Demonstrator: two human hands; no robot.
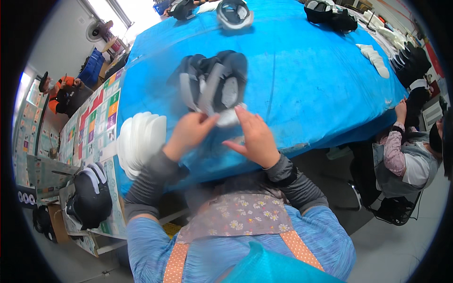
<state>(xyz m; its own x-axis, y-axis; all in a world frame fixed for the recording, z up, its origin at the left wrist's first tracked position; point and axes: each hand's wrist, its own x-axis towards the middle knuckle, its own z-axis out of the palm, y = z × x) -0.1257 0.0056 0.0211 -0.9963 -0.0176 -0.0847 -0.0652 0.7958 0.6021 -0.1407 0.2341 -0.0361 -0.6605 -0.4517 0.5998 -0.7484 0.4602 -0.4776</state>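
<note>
Two black caps (229, 70) with whitish inner bands lie in front of me on the blue-covered table, smeared by motion. My left hand (188, 134) is closed at the near left edge of the caps, thumb and forefinger pinched on a pale edge. My right hand (257, 139) has its thumb spread away from straight fingers. Its fingertips touch or nearly touch a white curved piece (229, 118) at the near side of the caps. Left of my left hand lies a fanned stack of white curved brim inserts (141, 141).
Stacked black caps (89, 198) stand on a side table at left. A pale cap (235, 15) and dark caps (330, 16) lie at the table's far side. White inserts (375, 61) lie far right. One person (408, 155) sits at right; another (63, 94) is far left.
</note>
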